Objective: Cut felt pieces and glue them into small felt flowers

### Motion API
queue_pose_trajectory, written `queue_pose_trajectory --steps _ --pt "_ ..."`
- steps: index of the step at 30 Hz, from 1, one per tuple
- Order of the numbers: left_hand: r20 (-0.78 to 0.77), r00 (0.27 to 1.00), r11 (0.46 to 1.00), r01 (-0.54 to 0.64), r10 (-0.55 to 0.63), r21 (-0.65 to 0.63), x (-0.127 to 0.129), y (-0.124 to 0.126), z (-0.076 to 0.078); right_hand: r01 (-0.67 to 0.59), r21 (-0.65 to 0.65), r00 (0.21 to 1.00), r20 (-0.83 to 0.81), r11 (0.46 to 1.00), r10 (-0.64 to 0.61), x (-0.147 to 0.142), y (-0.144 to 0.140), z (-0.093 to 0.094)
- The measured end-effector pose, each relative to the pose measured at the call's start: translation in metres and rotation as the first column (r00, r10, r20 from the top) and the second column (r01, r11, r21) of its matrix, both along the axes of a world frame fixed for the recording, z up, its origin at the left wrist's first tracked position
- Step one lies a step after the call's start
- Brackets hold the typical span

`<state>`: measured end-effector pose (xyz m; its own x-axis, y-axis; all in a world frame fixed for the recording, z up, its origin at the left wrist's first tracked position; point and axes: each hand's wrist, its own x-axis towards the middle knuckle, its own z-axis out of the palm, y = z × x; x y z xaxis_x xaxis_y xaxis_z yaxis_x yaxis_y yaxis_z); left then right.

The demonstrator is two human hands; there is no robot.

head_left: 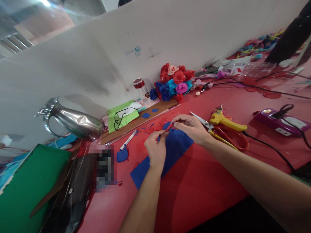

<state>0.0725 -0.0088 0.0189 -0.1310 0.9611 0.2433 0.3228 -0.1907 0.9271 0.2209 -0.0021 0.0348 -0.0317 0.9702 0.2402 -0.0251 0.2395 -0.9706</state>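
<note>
My left hand [156,147] is closed in a pinch at the middle of the red table. My right hand [191,127] pinches close beside it, fingertips nearly meeting. Between them runs a small thin red piece [170,126], held at both ends; its material is too small to tell. Under the hands lies a dark blue sheet [176,145], partly hidden by my left arm. Blue cut pieces and red scraps [153,128] lie just beyond the fingers. Scissors with red handles [222,134] rest right of my right hand, touching a yellow glue gun [224,120].
A metal jug [75,118], a glass bottle [142,89] and a bunch of handmade flowers [173,82] line the wall. Eyeglasses [118,121] lie on green paper. A white cutter or pen [128,139] is left. A purple power strip [279,123] and cords lie right.
</note>
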Motion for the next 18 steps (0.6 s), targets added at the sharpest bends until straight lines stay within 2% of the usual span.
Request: queue_pose_trajectory --steps 18 --pt "-0.019 1.000 1.000 0.000 0.000 0.026 0.0012 -0.0016 0.0021 -0.024 -0.011 0.999 -0.029 1.000 0.024 0.0000 -0.0007 0.0012"
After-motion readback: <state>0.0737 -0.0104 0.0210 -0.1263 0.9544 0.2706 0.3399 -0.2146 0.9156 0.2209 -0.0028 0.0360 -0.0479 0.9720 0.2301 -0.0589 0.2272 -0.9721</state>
